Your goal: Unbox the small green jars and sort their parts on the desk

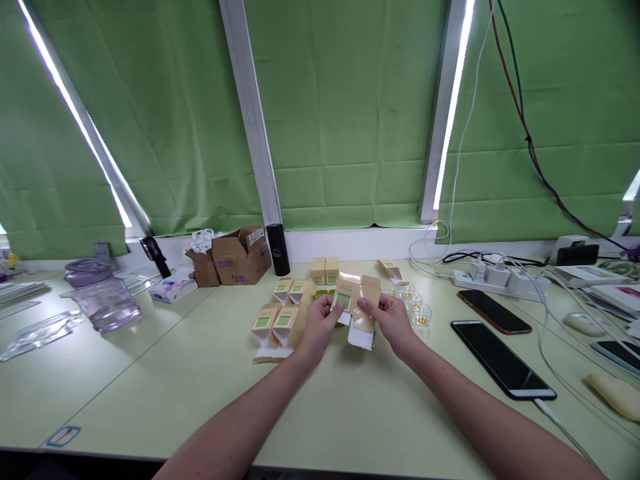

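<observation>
Both of my hands hold a flat, unfolded tan carton [356,301] with a green square label, above the pale green table [210,387]. My left hand [320,325] pinches its left edge with the thumb on the label. My right hand [393,322] grips the right side. Several more tan cartons [280,319] with green labels lie and stand just left of and behind my hands. Small clear cups [415,303] with yellow contents sit to the right of the carton.
Two phones [503,357] lie at the right, one on a cable, beside a power strip [493,277] with white cables. Brown cardboard boxes [240,257], a black cylinder [278,249] and a purple lidded jar [103,297] stand at the back and left.
</observation>
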A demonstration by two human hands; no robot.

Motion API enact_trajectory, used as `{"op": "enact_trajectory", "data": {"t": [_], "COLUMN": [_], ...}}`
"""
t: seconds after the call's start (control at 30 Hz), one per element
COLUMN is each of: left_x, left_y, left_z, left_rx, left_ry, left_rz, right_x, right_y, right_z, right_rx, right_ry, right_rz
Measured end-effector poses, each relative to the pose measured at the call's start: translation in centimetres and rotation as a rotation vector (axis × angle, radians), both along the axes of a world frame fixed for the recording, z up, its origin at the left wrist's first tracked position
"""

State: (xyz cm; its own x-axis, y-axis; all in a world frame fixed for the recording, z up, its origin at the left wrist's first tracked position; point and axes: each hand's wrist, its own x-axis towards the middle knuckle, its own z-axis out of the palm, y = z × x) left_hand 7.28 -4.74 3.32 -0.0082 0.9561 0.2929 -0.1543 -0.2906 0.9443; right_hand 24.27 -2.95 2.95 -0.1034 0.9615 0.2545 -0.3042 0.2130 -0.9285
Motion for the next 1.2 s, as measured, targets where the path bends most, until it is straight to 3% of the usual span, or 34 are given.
{"op": "enact_trajectory", "data": {"t": [0.17,0.4,0.53,0.63,0.77,0.97,1.07,1.2], "left_x": [0.0,-0.1,-0.4,-0.8,-1.5,-2.3,-2.6,-2.8], "left_y": [-0.2,0.1,0.6,0.9,1.2,0.8,0.4,-0.2], "left_z": [0.1,0.2,0.0,0.0,0.2,0.8,1.2,1.7], "left_rx": [0.048,0.056,0.108,0.193,0.395,0.965,1.177,1.33], "left_ry": [0.069,0.038,0.021,0.03,0.201,0.598,0.805,0.968], "left_rz": [0.07,0.041,0.059,0.139,0.339,0.561,0.629,0.678], "right_x": [-0.1,-0.1,0.2,0.5,0.9,1.0,0.9,0.6], "right_y": [-0.1,-0.1,0.1,0.5,1.2,2.4,2.4,1.9], "right_z": [0.0,0.0,-0.1,-0.3,-0.9,-2.4,-3.0,-3.3], "right_rx": [0.028,0.014,0.1,0.182,0.198,0.127,0.13,0.182], "right_ry": [0.015,0.011,-0.001,-0.022,-0.066,-0.131,-0.14,-0.073], "right_rz": [0.0,-0.047,-0.03,-0.111,-0.227,-0.3,-0.265,-0.157]}}
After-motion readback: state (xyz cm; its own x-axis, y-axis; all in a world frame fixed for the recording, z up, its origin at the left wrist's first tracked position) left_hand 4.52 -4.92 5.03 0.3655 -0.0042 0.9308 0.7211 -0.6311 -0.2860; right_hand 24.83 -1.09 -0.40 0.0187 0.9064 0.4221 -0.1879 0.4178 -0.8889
